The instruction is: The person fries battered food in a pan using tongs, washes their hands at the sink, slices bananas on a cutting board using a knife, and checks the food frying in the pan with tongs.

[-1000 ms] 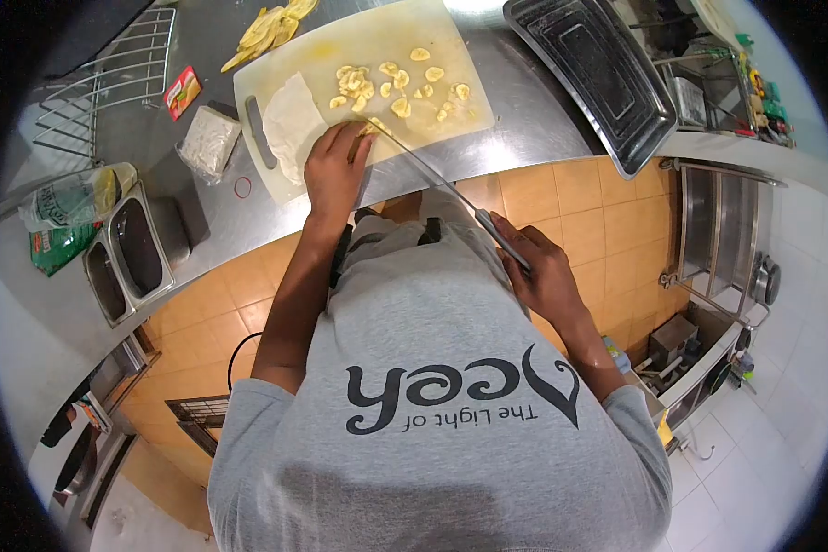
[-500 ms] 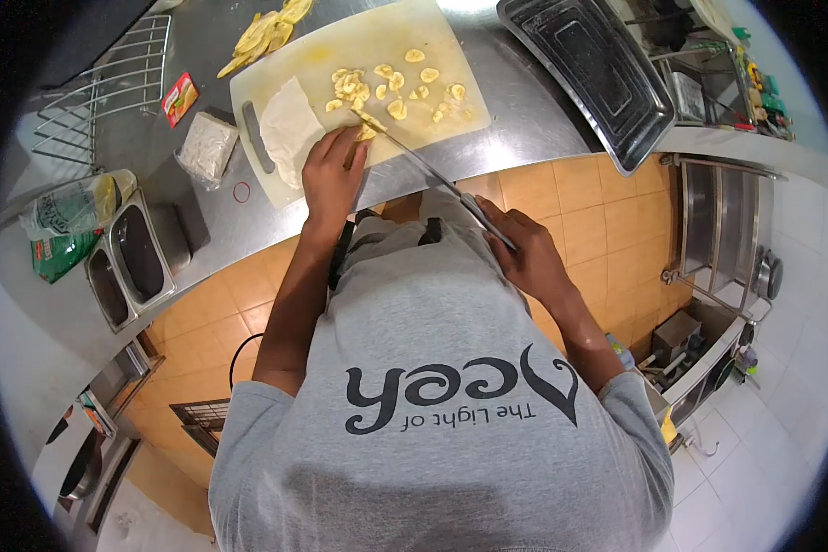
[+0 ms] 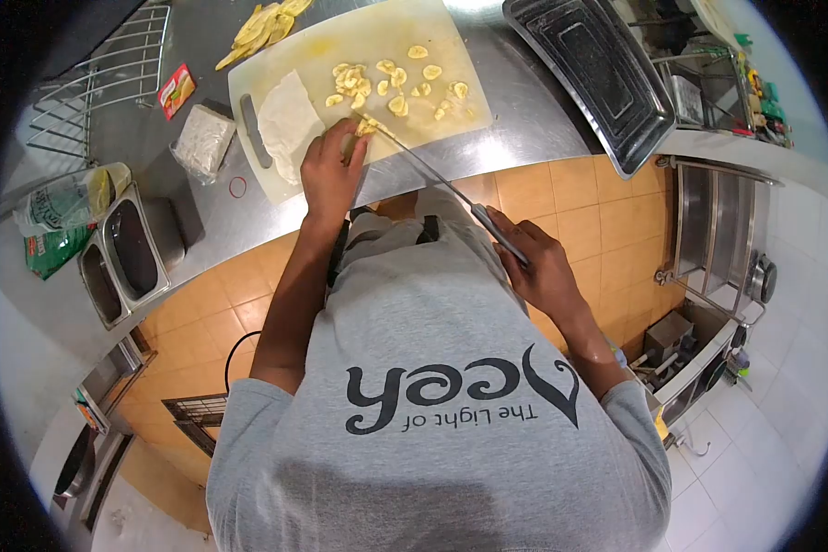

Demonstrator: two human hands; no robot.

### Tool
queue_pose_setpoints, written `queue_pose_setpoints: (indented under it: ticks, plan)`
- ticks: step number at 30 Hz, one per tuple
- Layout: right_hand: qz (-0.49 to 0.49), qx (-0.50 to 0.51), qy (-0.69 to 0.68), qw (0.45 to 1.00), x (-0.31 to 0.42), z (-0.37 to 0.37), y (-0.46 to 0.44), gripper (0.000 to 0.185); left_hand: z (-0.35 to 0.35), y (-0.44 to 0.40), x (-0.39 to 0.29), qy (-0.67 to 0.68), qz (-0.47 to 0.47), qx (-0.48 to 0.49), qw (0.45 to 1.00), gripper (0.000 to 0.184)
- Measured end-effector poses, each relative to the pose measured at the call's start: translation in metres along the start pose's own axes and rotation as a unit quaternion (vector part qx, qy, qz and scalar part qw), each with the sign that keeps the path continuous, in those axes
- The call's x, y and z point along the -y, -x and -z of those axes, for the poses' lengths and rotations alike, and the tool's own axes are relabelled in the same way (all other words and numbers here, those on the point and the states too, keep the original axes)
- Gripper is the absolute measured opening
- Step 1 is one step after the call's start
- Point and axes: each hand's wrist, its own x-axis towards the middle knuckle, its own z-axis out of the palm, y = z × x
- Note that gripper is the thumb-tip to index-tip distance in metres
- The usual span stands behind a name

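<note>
My right hand is wrapped round the handle of a long knife, its blade reaching up and left over the near edge of the cutting board. At the blade's far end, my left hand has its fingers closed on a peeled banana piece, mostly hidden, with yellow bits at the fingertips. Banana slices are scattered over the board, and a small heap of them lies just beyond the left hand. Beside that hand is a pale wrapper sheet.
Banana peels lie behind the board. To its left are a plastic-wrapped block, a red packet, a red rubber band and metal containers. A black tray overhangs the counter at right.
My right hand has drawn back slightly toward the lower right, with the knife. My left hand stays at nearly the same spot by the blade's end.
</note>
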Motion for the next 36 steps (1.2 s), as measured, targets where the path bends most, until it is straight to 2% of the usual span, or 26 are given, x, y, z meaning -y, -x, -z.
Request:
queue_pose_setpoints:
  ticks: [10,16,22,28,31,36]
  plan:
    - [-0.003,0.007,0.011,1.0,-0.007,-0.011,-0.006,0.054,0.0,0.001,0.003,-0.019,-0.008,0.003,1.0,0.029]
    - [0.021,-0.02,-0.043,0.999,-0.008,-0.019,-0.019,0.05,-0.001,0.0,0.006,-0.006,-0.029,-0.004,1.0,0.031]
    - [-0.02,0.017,-0.046,0.999,-0.004,-0.003,-0.014,0.052,0.002,-0.002,0.001,0.038,0.012,0.002,0.999,0.032]
    - [0.001,0.0,-0.068,0.998,-0.008,0.004,-0.009,0.054,-0.002,-0.003,0.002,0.031,0.02,-0.011,0.999,0.024]
    - [-0.018,0.014,-0.064,0.998,-0.005,0.003,-0.01,0.054,-0.001,-0.004,0.0,0.014,0.022,-0.003,1.0,0.025]
    - [0.006,-0.004,-0.079,0.997,-0.016,-0.007,-0.009,0.052,0.001,-0.007,-0.005,-0.021,0.004,0.015,1.0,0.025]
